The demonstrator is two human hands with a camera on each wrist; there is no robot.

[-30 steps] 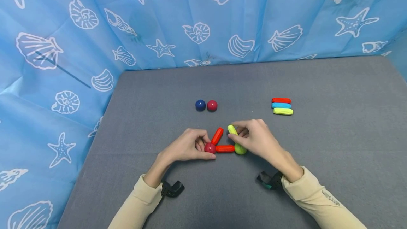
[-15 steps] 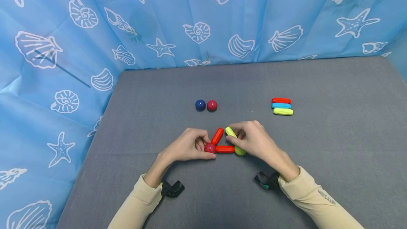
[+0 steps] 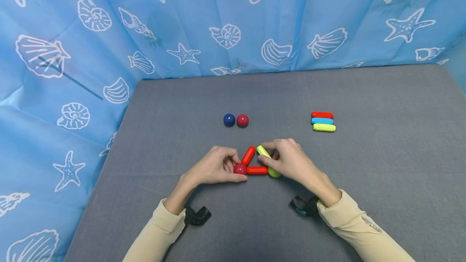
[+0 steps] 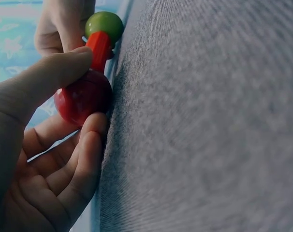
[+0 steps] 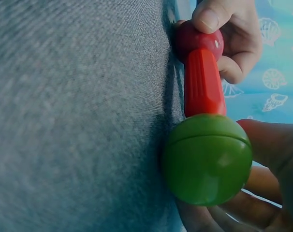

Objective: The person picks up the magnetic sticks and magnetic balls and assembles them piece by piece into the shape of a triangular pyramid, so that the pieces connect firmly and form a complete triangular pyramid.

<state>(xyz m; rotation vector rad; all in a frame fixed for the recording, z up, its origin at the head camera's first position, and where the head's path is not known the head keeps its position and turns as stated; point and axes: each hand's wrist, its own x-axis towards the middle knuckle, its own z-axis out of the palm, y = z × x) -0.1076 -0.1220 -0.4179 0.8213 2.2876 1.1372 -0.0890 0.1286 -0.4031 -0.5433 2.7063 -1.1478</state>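
My left hand (image 3: 219,167) pinches a dark red ball (image 3: 240,169) between thumb and fingers on the grey cloth. Two red rods stick out from that ball: one red rod (image 3: 248,155) angles away toward the back, and the other red rod (image 3: 257,170) runs right to a green ball (image 3: 274,172). In the right wrist view the green ball (image 5: 207,159) shows a seam line, with the rod's end against it. My right hand (image 3: 289,159) grips a yellow rod (image 3: 263,151) that leans from the green ball toward the free end of the angled red rod.
Behind the hands, a dark blue ball (image 3: 229,120) and another red ball (image 3: 242,120) sit side by side. At the back right lie a loose red rod (image 3: 322,115), a blue rod (image 3: 322,121) and a second yellow rod (image 3: 324,127) in a row. A blue shell-print curtain (image 3: 247,23) borders the table.
My right hand has shifted slightly left, and the yellow rod's upper end has swung left toward the angled red rod. The left hand and the red ball stay nearly in place.
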